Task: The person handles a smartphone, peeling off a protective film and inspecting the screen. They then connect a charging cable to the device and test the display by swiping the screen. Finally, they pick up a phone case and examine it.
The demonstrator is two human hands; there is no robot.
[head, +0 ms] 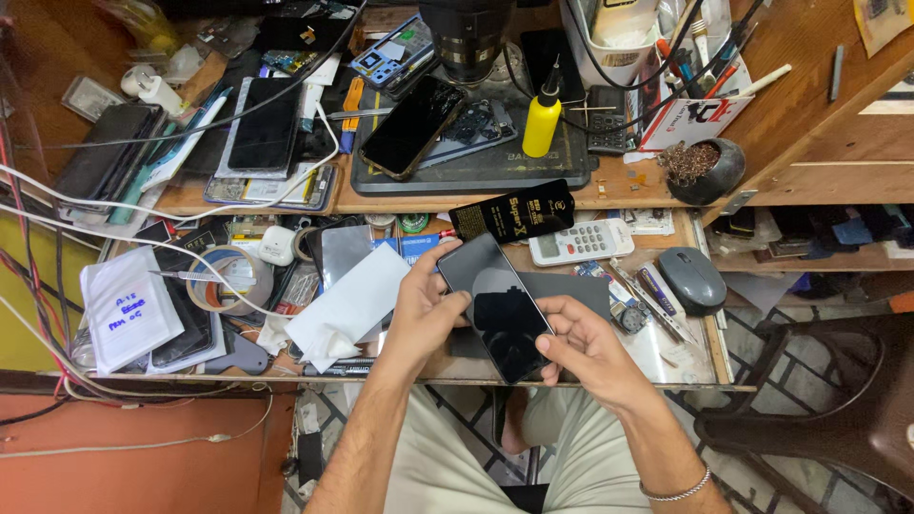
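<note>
Head view, looking down over a cluttered tabletop [666, 366]. Both forearms rise from the near edge and converge at the centre, where a black smartphone [495, 309] is held just above the tabletop's near edge, its dark glass face up and its long axis running from far-left to near-right. The left hand [424, 309] comes in from the near left with the wrist bent inward; its grip is partly closed on the phone's left edge, thumb lying on the glass near the far corner and the other fingers curled beneath, out of sight. The right hand [586, 347] comes in from the near right, knuckles up; its grip is closed on the phone's near-right end, thumb and forefinger pinching at the edge of the glass, though whether they also pinch a thin film there cannot be told. A metal bracelet [678, 492] circles the right wrist. Just left of the left hand lies a folded white cloth [347, 305]. Beyond the phone, a black packet with gold print [511, 211] leans at the edge of the far shelf, with a white calculator [581, 241] beside it on the right. A grey mouse [692, 279] rests at the right. A yellow squeeze bottle [542, 122] stands on the far work mat.
</note>
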